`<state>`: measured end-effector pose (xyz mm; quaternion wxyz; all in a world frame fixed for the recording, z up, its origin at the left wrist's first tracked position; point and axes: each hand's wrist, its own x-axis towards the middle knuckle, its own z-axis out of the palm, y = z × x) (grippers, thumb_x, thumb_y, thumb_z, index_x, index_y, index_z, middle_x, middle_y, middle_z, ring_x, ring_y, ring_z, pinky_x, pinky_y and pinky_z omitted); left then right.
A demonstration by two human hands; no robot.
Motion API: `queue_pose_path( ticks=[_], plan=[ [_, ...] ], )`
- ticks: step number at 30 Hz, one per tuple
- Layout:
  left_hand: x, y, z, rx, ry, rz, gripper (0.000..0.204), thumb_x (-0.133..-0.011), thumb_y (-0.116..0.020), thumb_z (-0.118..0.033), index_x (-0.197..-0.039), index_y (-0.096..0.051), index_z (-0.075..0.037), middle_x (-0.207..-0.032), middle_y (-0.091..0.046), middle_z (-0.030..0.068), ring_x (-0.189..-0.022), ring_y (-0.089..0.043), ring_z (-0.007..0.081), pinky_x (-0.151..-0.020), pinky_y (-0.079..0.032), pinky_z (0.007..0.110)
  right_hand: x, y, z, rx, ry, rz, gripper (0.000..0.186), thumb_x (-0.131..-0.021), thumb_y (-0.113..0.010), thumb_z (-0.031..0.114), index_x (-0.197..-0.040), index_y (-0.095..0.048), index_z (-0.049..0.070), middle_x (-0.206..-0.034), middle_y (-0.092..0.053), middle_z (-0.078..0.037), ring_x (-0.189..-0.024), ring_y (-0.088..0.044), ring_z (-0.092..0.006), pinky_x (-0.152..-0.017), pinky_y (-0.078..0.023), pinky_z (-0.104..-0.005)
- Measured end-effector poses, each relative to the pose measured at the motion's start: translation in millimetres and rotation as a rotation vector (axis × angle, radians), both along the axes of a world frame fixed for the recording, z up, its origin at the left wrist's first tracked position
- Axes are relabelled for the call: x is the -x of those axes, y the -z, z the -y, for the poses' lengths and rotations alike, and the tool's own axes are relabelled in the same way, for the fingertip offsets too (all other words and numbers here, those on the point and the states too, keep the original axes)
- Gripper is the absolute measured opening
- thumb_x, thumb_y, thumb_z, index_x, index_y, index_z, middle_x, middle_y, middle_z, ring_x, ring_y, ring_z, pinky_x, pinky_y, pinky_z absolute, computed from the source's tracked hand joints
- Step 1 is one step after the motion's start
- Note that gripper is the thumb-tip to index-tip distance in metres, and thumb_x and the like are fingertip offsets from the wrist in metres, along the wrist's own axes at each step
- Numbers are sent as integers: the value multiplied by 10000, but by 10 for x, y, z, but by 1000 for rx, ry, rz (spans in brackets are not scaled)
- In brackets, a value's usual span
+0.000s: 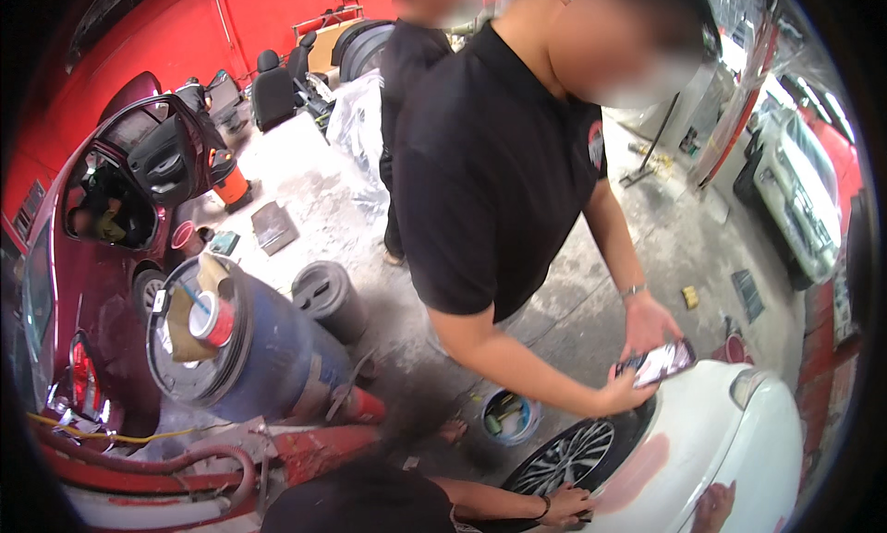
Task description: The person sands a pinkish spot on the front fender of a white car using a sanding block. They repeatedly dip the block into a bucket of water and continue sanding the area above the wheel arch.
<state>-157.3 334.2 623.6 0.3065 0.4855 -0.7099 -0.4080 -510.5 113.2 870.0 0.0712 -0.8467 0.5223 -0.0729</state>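
My right hand [714, 508] comes in at the lower edge and rests on the white car's panel [739, 454]. Its fingers look extended and nothing shows in them; the wrist is cut off by the frame. My left hand is out of the picture. Left of my hand, a pinkish-red patch [637, 473] marks the fender above the wheel [564, 459]. Beside that patch a crouching person's hand [565, 507], with a dark band at the wrist, holds a small dark object [585, 516]. A standing person in black holds a phone [658, 363] over the fender.
A bucket [510, 417] of tools or bottles sits by the wheel. A large blue drum [277, 348] with a tub [212, 319] on its lid stands at left, near red machinery [314, 452]. A maroon car [106, 302] has a door open. Another person stands behind.
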Motion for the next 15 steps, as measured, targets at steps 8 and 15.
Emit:
queue_pose_path(
  ticks=[8,15],
  plan=[
    [-1267,-316,456,-93,77,10,386,-966,-747,-165,-1348,-692,-190,-1342,-677,133,-1349,-610,365,-1147,-484,531,320,51,-140,207,18,-46,300,-826,-757,-68,-1098,-712,51,-1225,-722,-174,-1485,-523,-503,-1332,-341,-631],
    [-2410,256,202,-150,-76,70,452,-976,-807,-215,-1406,-703,-124,-1378,-689,176,-1361,-625,409,-1157,-512,500,-375,-359,-375,145,260,-9,276,-866,-833,86,-1140,-803,97,-1303,-760,-64,-1607,-460,-395,-1326,-336,-590]
  ],
)
